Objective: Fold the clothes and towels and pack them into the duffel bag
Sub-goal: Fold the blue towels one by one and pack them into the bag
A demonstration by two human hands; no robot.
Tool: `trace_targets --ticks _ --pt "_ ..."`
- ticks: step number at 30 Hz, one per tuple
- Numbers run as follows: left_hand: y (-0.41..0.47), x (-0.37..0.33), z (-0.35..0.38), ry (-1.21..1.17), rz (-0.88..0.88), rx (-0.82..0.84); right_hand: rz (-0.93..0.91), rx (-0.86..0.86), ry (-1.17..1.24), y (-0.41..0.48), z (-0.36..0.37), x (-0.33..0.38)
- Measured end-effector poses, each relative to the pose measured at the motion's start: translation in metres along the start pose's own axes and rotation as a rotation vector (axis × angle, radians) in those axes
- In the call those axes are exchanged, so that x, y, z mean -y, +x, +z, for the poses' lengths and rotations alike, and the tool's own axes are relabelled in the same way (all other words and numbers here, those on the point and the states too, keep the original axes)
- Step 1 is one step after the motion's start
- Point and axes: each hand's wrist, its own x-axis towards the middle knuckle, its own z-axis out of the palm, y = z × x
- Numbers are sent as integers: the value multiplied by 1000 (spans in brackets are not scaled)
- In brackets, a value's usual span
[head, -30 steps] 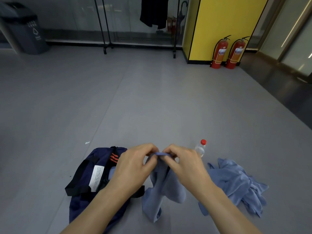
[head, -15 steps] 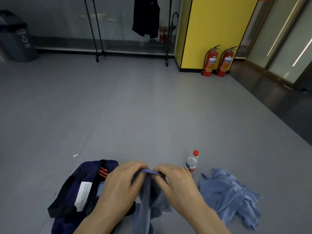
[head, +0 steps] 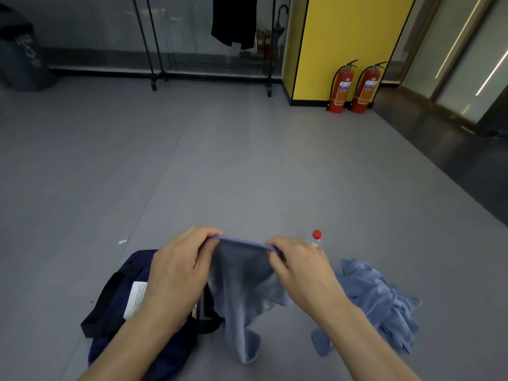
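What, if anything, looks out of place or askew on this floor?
Nothing spilled or damaged. A blue garment lies crumpled, not yet folded, right of the right hand; a small white scrap lies on the floor beyond the duffel bag. The water bottle stands upright.

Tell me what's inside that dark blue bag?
Only a white label and a black strap show on the duffel bag. The left hand and the blue towel cover its opening, so the contents cannot be seen.
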Motion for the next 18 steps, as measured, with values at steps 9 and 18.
trace_targets --ticks 9,18 --pt "6 13 -9 48 6 -84 61 -12 -90 -8 -19 -25" --pt "10 19 -24 204 -176 -1 137 -73 -95 -31 -46 -63"
